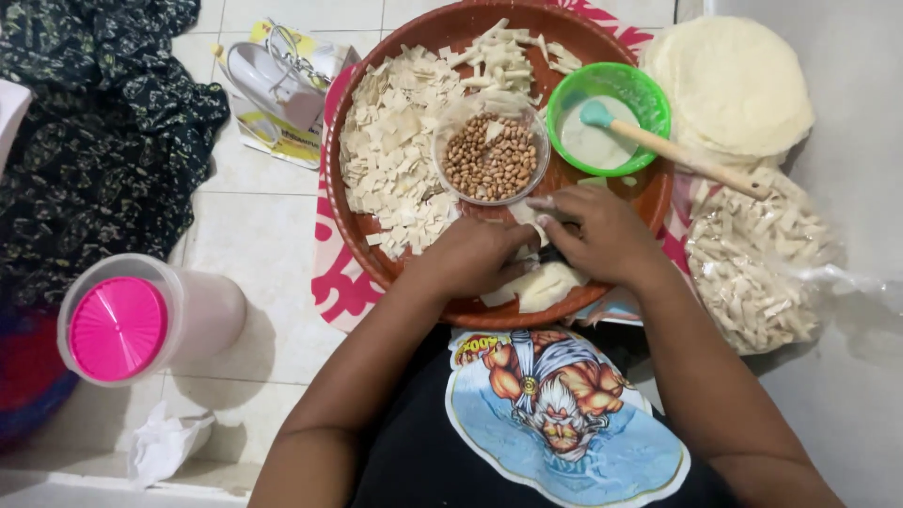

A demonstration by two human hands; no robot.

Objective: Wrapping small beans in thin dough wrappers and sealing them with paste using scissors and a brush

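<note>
My left hand (473, 256) and my right hand (599, 231) meet over the near edge of a round brown tray (649, 193), fingers curled on a small pale piece of dough wrapper (527, 214). More pale wrapper pieces (550, 285) lie under my hands. A heap of small cut wrapper squares (395, 150) covers the tray's left side. A clear bowl of peanuts (491, 155) stands in the middle. Rolled pieces (503, 52) lie at the tray's far side. A green bowl of white paste (609, 118) holds a wooden-handled spatula (673, 150).
A stack of round wrappers (734, 80) lies far right. A clear bag of rolled pieces (757, 268) sits at the right. A jar with a pink lid (122, 325) stands on the tiled floor at left, beside dark patterned cloth (103, 132) and crumpled tissue (165, 447).
</note>
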